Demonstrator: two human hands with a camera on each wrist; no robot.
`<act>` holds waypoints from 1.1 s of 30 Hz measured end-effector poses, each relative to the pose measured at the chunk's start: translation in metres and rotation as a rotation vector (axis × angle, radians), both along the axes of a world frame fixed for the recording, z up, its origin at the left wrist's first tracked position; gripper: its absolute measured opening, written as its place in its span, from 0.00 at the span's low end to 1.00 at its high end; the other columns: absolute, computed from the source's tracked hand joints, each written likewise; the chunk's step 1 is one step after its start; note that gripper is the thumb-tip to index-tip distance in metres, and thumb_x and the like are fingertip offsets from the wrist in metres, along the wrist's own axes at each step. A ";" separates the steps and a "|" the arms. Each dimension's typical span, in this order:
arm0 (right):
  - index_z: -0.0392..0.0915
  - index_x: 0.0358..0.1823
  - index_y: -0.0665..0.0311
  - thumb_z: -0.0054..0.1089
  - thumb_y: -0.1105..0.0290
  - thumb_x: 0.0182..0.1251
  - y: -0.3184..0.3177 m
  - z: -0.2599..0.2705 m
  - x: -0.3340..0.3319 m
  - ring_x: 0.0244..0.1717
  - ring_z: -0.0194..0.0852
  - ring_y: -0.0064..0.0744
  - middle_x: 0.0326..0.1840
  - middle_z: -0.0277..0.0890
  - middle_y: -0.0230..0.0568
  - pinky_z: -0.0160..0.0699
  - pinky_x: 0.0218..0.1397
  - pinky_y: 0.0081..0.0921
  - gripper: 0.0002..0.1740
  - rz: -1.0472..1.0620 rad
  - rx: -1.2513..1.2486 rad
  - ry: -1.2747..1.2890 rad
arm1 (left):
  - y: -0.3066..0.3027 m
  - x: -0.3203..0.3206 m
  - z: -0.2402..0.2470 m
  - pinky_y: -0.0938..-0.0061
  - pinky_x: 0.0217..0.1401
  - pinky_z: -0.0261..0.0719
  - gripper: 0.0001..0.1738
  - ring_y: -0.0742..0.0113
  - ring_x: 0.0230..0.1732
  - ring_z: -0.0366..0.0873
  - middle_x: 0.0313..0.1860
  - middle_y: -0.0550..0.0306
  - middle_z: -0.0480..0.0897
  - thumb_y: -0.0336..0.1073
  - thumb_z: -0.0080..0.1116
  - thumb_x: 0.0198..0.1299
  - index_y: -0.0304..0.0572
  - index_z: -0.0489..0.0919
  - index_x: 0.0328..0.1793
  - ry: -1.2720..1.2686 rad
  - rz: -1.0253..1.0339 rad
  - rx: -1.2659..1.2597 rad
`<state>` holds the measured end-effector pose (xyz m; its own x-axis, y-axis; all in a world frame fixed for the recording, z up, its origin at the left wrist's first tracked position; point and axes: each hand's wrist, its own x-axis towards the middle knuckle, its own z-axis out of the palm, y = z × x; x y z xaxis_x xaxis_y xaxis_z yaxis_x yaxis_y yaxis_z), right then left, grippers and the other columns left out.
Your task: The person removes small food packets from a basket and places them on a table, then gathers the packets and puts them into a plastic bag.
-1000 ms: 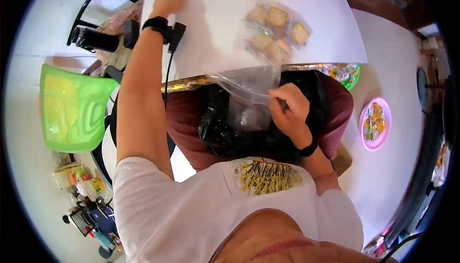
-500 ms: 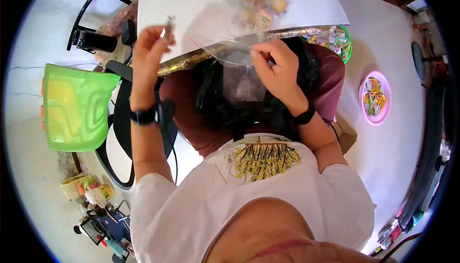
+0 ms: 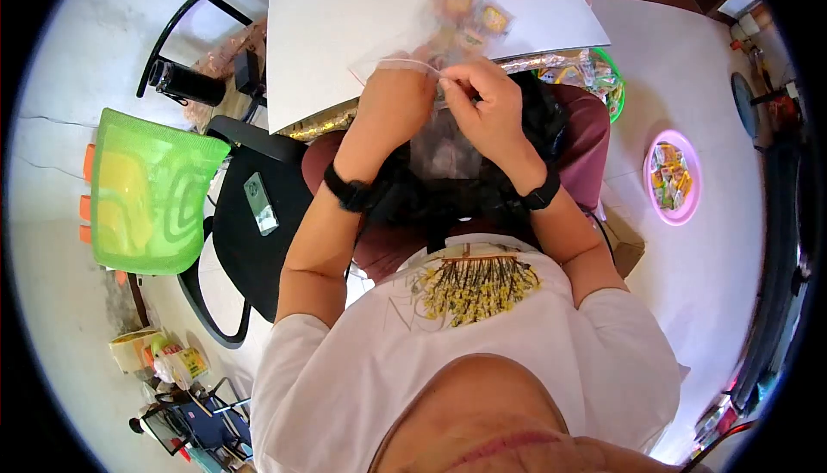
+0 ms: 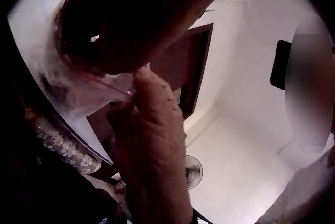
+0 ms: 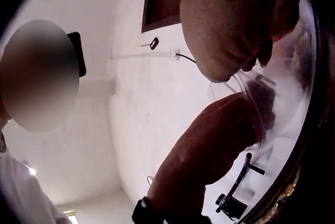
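My right hand [image 3: 491, 107] pinches the rim of a clear zip bag [image 3: 379, 64] between thumb and forefinger, close over the table's near edge. Inside the bag's mouth is my left hand [image 3: 396, 102], its fingers hidden in the head view by the back of the hand; I cannot tell whether they still hold anything. In the right wrist view the left hand [image 5: 209, 140] reaches past the bag's edge into the film. Several wrapped square cakes [image 3: 469, 16] lie beyond the bag on the white table.
Clear plastic [image 3: 444, 150] and black plastic [image 3: 551, 120] lie on the lap. To the right are a green basket of packets [image 3: 613, 85] and a pink basin of packets [image 3: 650, 182]. A phone [image 3: 261, 203] rests on the black-seated chair with a green back [image 3: 155, 189] at left.
The left hand came back from the table's far left with a small packet-like thing, then moved right into the bag's mouth. The right hand has raised the bag toward the table, keeping hold of its rim.
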<state>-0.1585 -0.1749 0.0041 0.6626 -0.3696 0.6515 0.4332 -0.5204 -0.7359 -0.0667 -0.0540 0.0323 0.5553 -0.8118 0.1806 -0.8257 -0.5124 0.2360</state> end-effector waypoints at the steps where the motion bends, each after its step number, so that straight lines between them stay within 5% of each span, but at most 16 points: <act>1: 0.78 0.33 0.65 0.62 0.78 0.56 0.001 0.000 0.001 0.23 0.70 0.32 0.25 0.72 0.39 0.68 0.27 0.24 0.04 -0.004 -0.023 -0.027 | -0.004 0.003 -0.006 0.57 0.46 0.74 0.21 0.41 0.46 0.75 0.47 0.37 0.78 0.35 0.54 0.59 0.28 0.73 0.56 -0.029 -0.004 0.059; 4: 0.78 0.32 0.65 0.62 0.78 0.56 0.002 -0.003 0.004 0.22 0.69 0.30 0.24 0.71 0.39 0.66 0.26 0.23 0.03 0.022 -0.041 -0.018 | -0.020 0.012 -0.015 0.56 0.46 0.75 0.26 0.41 0.47 0.76 0.48 0.35 0.78 0.36 0.53 0.60 0.27 0.68 0.62 -0.059 -0.017 -0.190; 5: 0.79 0.32 0.65 0.62 0.78 0.56 0.003 -0.002 0.004 0.22 0.69 0.31 0.24 0.70 0.39 0.66 0.26 0.24 0.03 0.020 -0.056 -0.041 | -0.030 0.019 -0.017 0.58 0.44 0.77 0.23 0.42 0.46 0.77 0.46 0.36 0.79 0.37 0.52 0.61 0.29 0.69 0.58 -0.170 0.010 -0.049; 6: 0.77 0.32 0.63 0.61 0.75 0.57 0.004 0.000 0.001 0.27 0.73 0.44 0.26 0.71 0.43 0.71 0.30 0.31 0.03 0.032 -0.050 0.031 | -0.041 0.024 -0.017 0.59 0.42 0.78 0.20 0.43 0.44 0.78 0.45 0.39 0.80 0.38 0.52 0.61 0.31 0.69 0.55 -0.122 0.113 -0.028; 9: 0.77 0.33 0.64 0.62 0.77 0.56 0.005 -0.003 0.001 0.25 0.72 0.39 0.26 0.71 0.42 0.69 0.28 0.28 0.04 0.055 -0.026 0.004 | -0.064 0.053 -0.037 0.61 0.36 0.82 0.16 0.49 0.36 0.83 0.37 0.44 0.82 0.45 0.53 0.59 0.41 0.73 0.43 -0.058 0.405 0.006; 12: 0.77 0.34 0.65 0.62 0.78 0.56 0.005 -0.008 0.001 0.24 0.70 0.35 0.25 0.71 0.40 0.68 0.27 0.26 0.05 0.064 -0.018 -0.026 | -0.068 0.049 -0.028 0.61 0.35 0.82 0.16 0.48 0.33 0.83 0.37 0.44 0.81 0.46 0.53 0.60 0.41 0.73 0.43 -0.070 0.437 0.066; 14: 0.77 0.33 0.64 0.62 0.77 0.56 0.004 -0.010 0.000 0.25 0.73 0.42 0.27 0.72 0.42 0.70 0.28 0.29 0.04 0.084 -0.007 0.018 | -0.070 0.048 -0.029 0.61 0.36 0.82 0.15 0.49 0.34 0.83 0.37 0.44 0.81 0.44 0.52 0.60 0.41 0.73 0.44 -0.122 0.428 0.044; 21: 0.78 0.35 0.65 0.62 0.77 0.56 0.002 -0.015 -0.003 0.24 0.70 0.36 0.25 0.70 0.41 0.68 0.28 0.27 0.05 0.067 -0.031 0.009 | -0.056 0.046 -0.038 0.61 0.38 0.82 0.13 0.50 0.38 0.81 0.38 0.47 0.80 0.36 0.55 0.56 0.47 0.74 0.49 -0.194 0.292 -0.016; 28: 0.77 0.35 0.60 0.62 0.73 0.56 0.007 -0.016 -0.006 0.28 0.74 0.43 0.27 0.73 0.41 0.72 0.30 0.33 0.05 0.064 -0.067 0.069 | -0.057 0.063 -0.047 0.58 0.37 0.81 0.19 0.49 0.39 0.82 0.37 0.50 0.82 0.41 0.59 0.51 0.46 0.74 0.49 -0.211 0.279 0.054; 29: 0.77 0.35 0.60 0.62 0.73 0.56 0.007 -0.017 -0.006 0.28 0.74 0.43 0.26 0.72 0.41 0.72 0.30 0.33 0.05 0.067 -0.052 0.081 | -0.053 0.059 -0.048 0.58 0.36 0.80 0.14 0.48 0.36 0.81 0.36 0.46 0.81 0.40 0.47 0.64 0.43 0.75 0.50 -0.222 0.209 -0.058; 33: 0.77 0.41 0.60 0.66 0.70 0.53 0.003 -0.018 -0.017 0.28 0.74 0.41 0.30 0.72 0.40 0.72 0.30 0.32 0.13 0.090 -0.083 0.156 | -0.024 0.039 -0.046 0.57 0.39 0.78 0.12 0.47 0.40 0.80 0.35 0.48 0.81 0.33 0.52 0.60 0.43 0.77 0.50 -0.191 0.060 -0.055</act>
